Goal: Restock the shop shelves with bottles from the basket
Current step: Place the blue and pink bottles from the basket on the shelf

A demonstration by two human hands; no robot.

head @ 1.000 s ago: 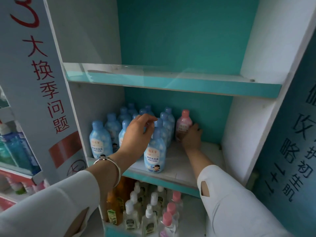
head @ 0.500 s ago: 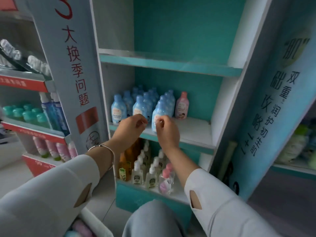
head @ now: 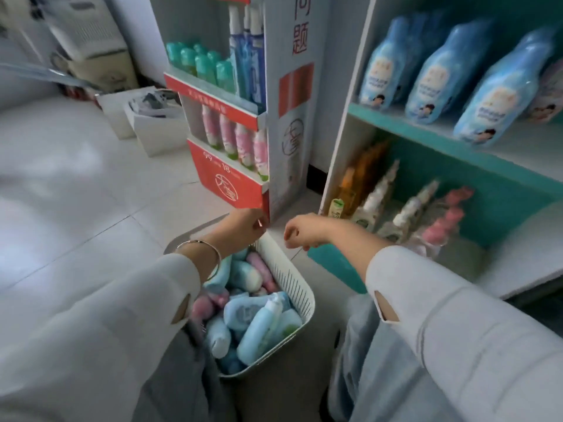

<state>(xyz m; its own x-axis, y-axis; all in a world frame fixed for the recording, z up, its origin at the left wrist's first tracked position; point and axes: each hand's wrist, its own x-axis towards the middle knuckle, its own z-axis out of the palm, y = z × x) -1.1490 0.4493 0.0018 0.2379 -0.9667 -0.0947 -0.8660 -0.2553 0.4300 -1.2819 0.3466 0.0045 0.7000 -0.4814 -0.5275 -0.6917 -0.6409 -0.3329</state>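
Head view: left hand [head: 243,228], right hand [head: 300,233] loosely curled, empty, near one basket [head: 294,280]; three blue bottles [head: 438,74] shelf-front.

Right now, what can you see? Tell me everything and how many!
basket: one, white, on the floor between the arms
bottles in the basket: a heap, blue and pink, lying down
blue bottles: three in front, more behind, on the teal-edged shelf
amber bottles: a few, bottom shelf, left end
pump bottles: several, clear, white tops, bottom shelf
pink-capped bottles: a few, right of the pumps
green-capped bottles: about five, top of the red rack
blue tubes: about three, beside them
pink bottles: four, rack's lower row
white boxes: two, floor behind
bracelet: one, silver, left wrist
left hand: over the basket's far rim, empty
right hand: beside it, empty
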